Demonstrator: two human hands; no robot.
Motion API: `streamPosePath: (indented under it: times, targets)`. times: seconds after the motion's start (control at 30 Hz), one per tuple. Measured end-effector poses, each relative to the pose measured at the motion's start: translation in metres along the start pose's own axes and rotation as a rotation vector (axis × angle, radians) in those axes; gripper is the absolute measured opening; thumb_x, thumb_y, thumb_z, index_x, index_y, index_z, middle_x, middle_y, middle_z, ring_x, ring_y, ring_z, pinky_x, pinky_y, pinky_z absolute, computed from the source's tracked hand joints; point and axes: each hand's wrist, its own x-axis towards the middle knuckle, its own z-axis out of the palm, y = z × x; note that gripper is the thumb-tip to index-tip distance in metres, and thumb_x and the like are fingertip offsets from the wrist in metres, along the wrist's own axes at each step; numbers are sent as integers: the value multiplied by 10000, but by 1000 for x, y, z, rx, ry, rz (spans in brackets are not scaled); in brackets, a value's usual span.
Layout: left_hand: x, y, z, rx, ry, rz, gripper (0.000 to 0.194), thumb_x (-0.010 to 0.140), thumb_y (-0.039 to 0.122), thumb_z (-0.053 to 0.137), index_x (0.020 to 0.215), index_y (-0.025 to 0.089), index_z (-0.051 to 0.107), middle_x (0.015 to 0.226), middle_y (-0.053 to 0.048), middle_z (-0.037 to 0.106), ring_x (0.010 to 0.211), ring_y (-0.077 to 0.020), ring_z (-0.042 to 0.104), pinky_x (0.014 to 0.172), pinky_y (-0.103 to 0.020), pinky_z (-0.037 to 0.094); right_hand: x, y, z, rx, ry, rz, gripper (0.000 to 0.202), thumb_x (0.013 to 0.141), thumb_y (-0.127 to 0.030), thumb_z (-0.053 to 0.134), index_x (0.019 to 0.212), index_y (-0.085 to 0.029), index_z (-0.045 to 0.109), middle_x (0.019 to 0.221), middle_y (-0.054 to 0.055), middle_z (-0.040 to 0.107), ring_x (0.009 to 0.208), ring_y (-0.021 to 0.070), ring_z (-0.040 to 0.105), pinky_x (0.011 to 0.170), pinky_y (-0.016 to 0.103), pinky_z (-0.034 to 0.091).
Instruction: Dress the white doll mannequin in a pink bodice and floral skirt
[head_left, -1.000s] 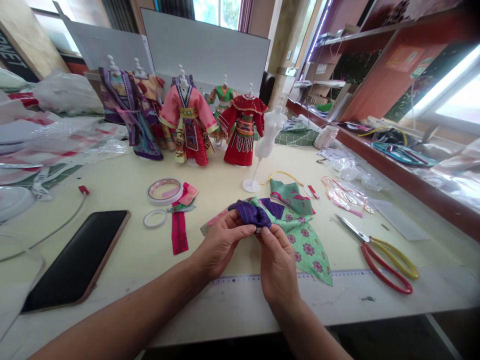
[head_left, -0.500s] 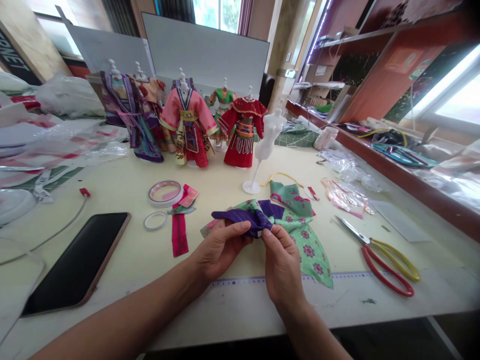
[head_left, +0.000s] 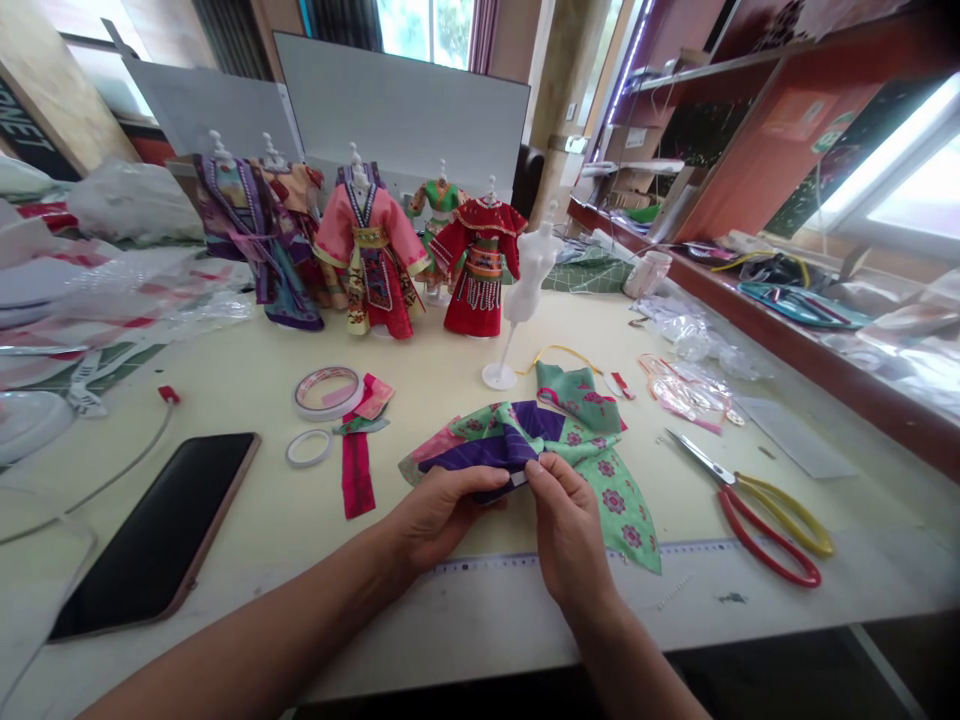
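Observation:
A small garment of purple and green flowered cloth [head_left: 616, 503] is held up by its purple part just above the table. My left hand [head_left: 442, 508] pinches the purple edge between thumb and fingers, palm partly under it. Close beside it, my right hand [head_left: 566, 525] grips the same edge with thumb and forefinger, where a small white strip shows. The green flowered part spreads on the table to the right of my right hand. Behind the cloth stands a bare white mini mannequin [head_left: 531, 275].
Scissors [head_left: 750, 500] lie right, a phone [head_left: 161, 535] left. Tape rolls [head_left: 328, 390] and a magenta strip [head_left: 357, 475] are left of the cloth. Dressed mini mannequins [head_left: 371, 250] stand behind. A ruler strip [head_left: 697, 548] runs near the front edge.
The purple cloth has been opened out and flattened to the left, showing more pink and green. My left thumb has shifted slightly down and right along its edge. The view has moved slightly.

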Motion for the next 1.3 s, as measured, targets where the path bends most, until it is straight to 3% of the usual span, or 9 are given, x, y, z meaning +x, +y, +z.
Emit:
streamPosePath:
  times: [0.17,0.33,0.47,0.77,1.07,1.23,1.3]
  targets:
    - [1,2,0,-10,-76,-30,87,626,153,760,694,130,710,668,-12,627,609,-106,516,619,-275,423,3,-3,-3,-55,-20,-24,186,819,-317,640,720,-202,531,670,-41,403,651,118,368,609,236,330]
    - [1,3,1,60,-57,-15,133,625,199,780,723,139,713,727,-22,640,637,-110,527,584,-257,423,5,-12,-4,-272,-38,-123,252,818,-321,619,656,-197,472,653,-43,347,630,119,314,581,239,283]
    - [0,5,3,142,-16,20,174,604,192,789,754,145,714,713,-18,641,645,-117,542,600,-256,437,5,-19,-2,-376,-56,-104,275,792,-354,621,637,-196,459,622,-44,326,596,119,292,552,245,254]
    - [1,6,1,195,-56,55,136,660,188,741,789,152,718,689,-18,649,661,-134,569,630,-270,443,9,-21,-3,-324,-67,-7,265,765,-387,639,642,-197,500,588,-41,410,573,121,359,547,243,292]
    - [2,7,-2,250,-76,90,192,670,181,728,860,168,703,853,-44,682,784,-162,586,658,-272,465,12,-19,-3,-356,-83,-11,282,773,-390,639,623,-189,509,577,-40,465,563,117,408,553,244,317]
    - [2,7,-2,272,-23,91,112,670,192,728,772,152,710,777,-41,664,730,-156,577,666,-279,462,16,-15,-9,-469,-152,8,299,789,-440,613,647,-196,514,548,-35,496,529,131,461,513,253,334]
    - [3,7,-2,280,2,104,111,663,205,738,758,154,710,770,-37,658,711,-150,568,663,-278,460,15,-15,-13,-601,-150,-52,288,801,-432,601,653,-200,513,535,-36,488,502,131,455,486,255,322]
